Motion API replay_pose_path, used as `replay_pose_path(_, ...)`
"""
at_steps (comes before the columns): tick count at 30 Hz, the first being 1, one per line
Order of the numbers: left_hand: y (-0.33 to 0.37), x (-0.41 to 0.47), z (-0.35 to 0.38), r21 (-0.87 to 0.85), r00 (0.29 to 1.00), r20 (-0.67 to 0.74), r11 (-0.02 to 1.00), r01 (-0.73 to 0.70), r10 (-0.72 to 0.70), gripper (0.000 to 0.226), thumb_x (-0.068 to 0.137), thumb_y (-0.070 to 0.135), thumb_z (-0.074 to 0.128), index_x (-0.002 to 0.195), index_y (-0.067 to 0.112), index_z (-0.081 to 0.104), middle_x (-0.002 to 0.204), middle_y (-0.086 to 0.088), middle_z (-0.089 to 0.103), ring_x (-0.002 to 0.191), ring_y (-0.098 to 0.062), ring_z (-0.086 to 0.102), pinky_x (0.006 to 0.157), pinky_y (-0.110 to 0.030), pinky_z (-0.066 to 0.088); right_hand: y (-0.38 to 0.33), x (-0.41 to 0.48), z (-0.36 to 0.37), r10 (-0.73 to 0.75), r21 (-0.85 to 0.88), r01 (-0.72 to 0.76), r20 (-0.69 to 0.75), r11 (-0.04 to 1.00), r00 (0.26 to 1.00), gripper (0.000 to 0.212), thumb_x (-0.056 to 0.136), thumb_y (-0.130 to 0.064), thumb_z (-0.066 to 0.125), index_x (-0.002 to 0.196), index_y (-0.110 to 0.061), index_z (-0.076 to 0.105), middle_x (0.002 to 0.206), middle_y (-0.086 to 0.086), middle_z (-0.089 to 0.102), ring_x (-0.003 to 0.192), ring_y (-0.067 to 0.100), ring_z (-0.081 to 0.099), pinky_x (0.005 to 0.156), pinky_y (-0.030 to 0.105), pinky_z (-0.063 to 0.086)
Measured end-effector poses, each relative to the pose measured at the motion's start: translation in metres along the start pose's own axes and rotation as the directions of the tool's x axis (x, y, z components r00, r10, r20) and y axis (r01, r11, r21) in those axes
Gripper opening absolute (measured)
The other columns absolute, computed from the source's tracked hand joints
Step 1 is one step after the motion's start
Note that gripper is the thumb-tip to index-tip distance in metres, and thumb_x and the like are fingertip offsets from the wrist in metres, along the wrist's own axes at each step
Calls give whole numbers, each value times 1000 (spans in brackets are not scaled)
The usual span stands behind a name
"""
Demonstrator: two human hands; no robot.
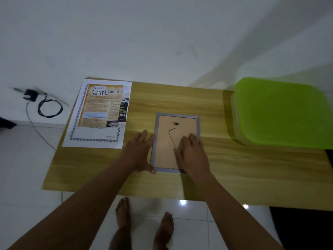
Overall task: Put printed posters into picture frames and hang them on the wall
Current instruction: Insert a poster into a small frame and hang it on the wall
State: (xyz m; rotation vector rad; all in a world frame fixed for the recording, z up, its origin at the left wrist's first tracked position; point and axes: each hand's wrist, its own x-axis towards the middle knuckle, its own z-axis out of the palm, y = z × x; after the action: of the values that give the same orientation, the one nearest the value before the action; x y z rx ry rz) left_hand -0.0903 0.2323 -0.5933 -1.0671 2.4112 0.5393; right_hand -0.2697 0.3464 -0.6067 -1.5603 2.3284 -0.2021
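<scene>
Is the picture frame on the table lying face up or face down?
Face down. The picture frame shows its brown backing board and small hanger upward; the right hand rests flat on it.

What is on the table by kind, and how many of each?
Picture frame: 1
Printed sheets, overlapping: 3 showing
Green-lidded box: 1
Total: 5

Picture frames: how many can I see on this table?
1. The picture frame lies back up on the table, the left hand at its left edge, the right hand flat on its backing. The green-lidded box might hide more.
</scene>
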Motion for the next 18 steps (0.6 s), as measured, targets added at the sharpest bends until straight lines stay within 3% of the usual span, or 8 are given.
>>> replay_pose_path(3,-6,2,5,-10,1000,-19,1000,2,-2,141,53,70,78,152,29,-15,161,-8,-18,148,-35,-12,118,-54,8,-7,3,-2,2,107,1,-23,994,1000,31,97,-27,52,111,1,52,123,21,50,117,35,47,97,46,45)
replay_pose_path(6,-8,5,7,-10,1000,-9,1000,3,-3,143,52,71,78,151,31,-17,160,-8,-21,147,-36,-14,116,-57,6,-9,4,-4,34,185,-33,-5,982,999,31,97,-28,52,112,-1,49,128,20,46,119,34,44,94,41,45)
replay_pose_path(9,-9,6,8,-34,1000,6,999,4,-4,143,52,69,79,151,31,-17,160,-7,-22,147,-35,-16,116,-58,5,-11,1,-5,45,239,-35,-34,970,998,30,95,-29,54,110,-4,49,119,14,48,110,30,47,80,38,48)
replay_pose_path(14,-10,4,7,-34,1000,19,999,10,-10,142,52,69,79,153,29,-13,160,-8,-21,147,-35,-17,115,-59,3,-18,3,-25,108,296,-78,-87,952,990,37,92,-30,58,119,-7,47,114,10,54,102,27,54,79,42,51)
replay_pose_path(18,-9,6,8,-30,999,29,999,20,-19,143,52,74,76,152,29,-16,160,-7,-21,147,-36,-16,115,-60,6,-17,13,-52,187,302,-151,-95,941,978,42,91,-32,60,126,-12,47,110,8,59,97,26,57,75,34,46)
